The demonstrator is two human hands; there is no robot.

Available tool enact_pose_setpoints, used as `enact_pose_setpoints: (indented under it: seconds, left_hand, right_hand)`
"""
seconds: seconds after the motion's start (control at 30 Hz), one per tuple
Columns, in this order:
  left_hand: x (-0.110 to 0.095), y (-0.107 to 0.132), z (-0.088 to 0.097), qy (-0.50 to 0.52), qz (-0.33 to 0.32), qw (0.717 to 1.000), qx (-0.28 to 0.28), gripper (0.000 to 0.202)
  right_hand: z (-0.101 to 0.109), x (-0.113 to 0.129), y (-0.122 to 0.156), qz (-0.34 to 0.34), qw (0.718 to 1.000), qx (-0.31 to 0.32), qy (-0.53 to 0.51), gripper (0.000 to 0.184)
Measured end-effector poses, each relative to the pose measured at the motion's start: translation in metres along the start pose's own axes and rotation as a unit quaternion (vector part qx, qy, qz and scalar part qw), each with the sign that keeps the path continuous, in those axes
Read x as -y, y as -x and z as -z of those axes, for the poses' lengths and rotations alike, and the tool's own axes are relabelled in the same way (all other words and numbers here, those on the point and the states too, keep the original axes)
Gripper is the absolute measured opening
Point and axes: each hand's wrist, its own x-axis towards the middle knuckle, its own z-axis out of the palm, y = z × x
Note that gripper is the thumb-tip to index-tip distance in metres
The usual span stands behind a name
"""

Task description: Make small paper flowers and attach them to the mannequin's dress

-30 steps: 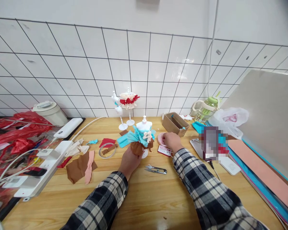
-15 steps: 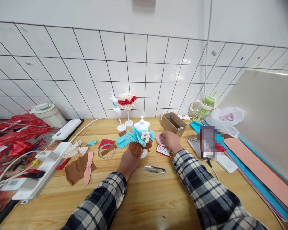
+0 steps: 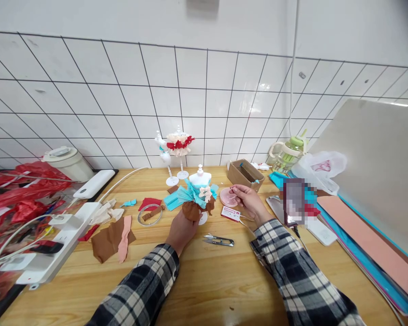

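A small white dress-form mannequin stands on the wooden table, dressed in turquoise, cream and brown fabric. My left hand is closed around the brown skirt at its base. My right hand is turned palm-up beside a round pink pin box, its fingertips pinched on something too small to name. A thin thread runs from that hand toward my sleeve. A small red-and-white card lies just under the hand. Thread snips lie on the table between my forearms.
Fabric scraps and a clear tape ring lie to the left, near a white power strip. Two more small mannequins stand by the tiled wall. An open cardboard box, a green bottle and stacked coloured sheets sit at right.
My right hand has lifted off the pink pin box and turned palm-up with its fingertips pinched. My left hand stays on the dressed mannequin.
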Motion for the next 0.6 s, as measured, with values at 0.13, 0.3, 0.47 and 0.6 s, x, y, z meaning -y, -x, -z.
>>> enact_pose_setpoints:
  seconds: [0.13, 0.3, 0.47, 0.6]
  left_hand:
    - [0.001, 0.001, -0.001, -0.007, -0.003, 1.000, -0.009, 0.027]
    - [-0.001, -0.002, 0.002, -0.016, -0.035, 0.999, -0.019, 0.020]
    - [-0.003, -0.004, 0.005, -0.028, -0.079, 0.996, -0.026, 0.021]
    - [-0.003, -0.005, 0.004, -0.035, -0.088, 0.995, -0.034, 0.020]
  right_hand:
    - [-0.013, 0.009, 0.020, 0.001, 0.995, 0.005, -0.095, 0.042]
    - [-0.039, 0.022, 0.057, 0.002, 0.978, 0.052, -0.202, 0.029]
    - [-0.056, 0.037, 0.077, 0.004, 0.972, 0.058, -0.227, 0.026]
    - [-0.070, 0.041, 0.075, 0.115, 0.989, -0.003, -0.088, 0.015]
